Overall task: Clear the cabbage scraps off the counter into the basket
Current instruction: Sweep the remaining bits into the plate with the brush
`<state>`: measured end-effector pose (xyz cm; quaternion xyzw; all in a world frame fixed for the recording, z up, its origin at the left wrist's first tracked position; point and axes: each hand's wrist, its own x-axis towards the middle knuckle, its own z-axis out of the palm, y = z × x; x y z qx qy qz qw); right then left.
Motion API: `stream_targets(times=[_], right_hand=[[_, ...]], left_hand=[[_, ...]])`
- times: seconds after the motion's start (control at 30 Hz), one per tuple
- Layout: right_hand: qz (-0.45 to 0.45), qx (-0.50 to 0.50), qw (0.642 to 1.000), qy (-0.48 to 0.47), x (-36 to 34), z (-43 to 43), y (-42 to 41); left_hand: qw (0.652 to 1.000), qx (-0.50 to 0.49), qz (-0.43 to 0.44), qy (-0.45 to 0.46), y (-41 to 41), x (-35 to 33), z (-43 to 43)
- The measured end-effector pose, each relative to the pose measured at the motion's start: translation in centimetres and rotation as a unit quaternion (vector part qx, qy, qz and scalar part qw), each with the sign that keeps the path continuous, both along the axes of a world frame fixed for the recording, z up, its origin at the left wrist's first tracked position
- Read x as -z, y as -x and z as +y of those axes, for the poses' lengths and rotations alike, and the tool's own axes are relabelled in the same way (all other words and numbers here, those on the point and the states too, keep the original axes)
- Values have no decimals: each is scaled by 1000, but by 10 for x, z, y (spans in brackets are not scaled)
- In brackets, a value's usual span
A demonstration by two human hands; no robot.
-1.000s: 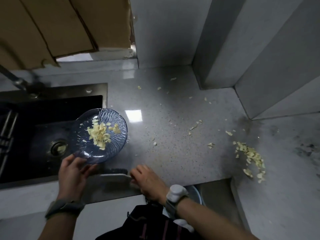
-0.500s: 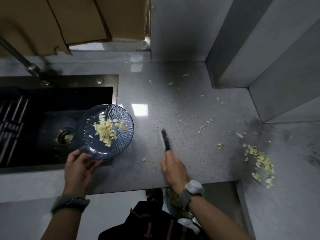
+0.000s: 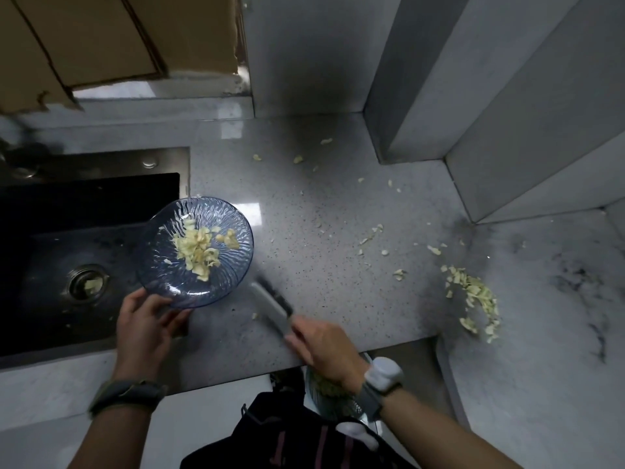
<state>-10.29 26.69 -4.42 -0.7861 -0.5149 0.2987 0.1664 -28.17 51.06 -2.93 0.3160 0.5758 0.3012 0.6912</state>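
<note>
My left hand holds a blue ribbed glass plate by its near rim, over the sink's right edge; a small heap of cabbage scraps lies on it. My right hand grips a knife, its blurred blade lying low on the counter and pointing toward the plate. A bigger pile of cabbage scraps lies at the right on the grey counter, with loose bits scattered across the middle and back. Below the counter edge, mostly hidden by my right wrist, a basket holds scraps.
A dark sink with a drain fills the left. Grey walls and a boxed column close the back and right. Cardboard hangs over the back left. A marbled surface continues at the right.
My right hand lifted the knife from the counter's front edge, stood it blade-forward mid-counter, then swung the blade left toward the plate. The plate stayed over the sink edge.
</note>
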Motion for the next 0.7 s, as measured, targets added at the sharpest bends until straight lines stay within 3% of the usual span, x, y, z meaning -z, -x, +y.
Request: stream_targets(times=[0.1,0.2,0.43,0.6,0.7], right_hand=[[0,-143,989,24,1,19,25],[-19,-159,986,42,7,28,36],[-57,103,993,32,23,-22,-7],[-83,335,938,42,17,-76,-80],[-89,423,901,36,12,-94,-108]], left_hand=[[1000,-3,-4,0,1,-2,1],[1000,-6,-1,-3,4,-4,0],[1000,6,-4,-9,2,-5,-6],[999,36,-9,0,-13,2,-17],[999,52,-11,12,-20,5,-22]])
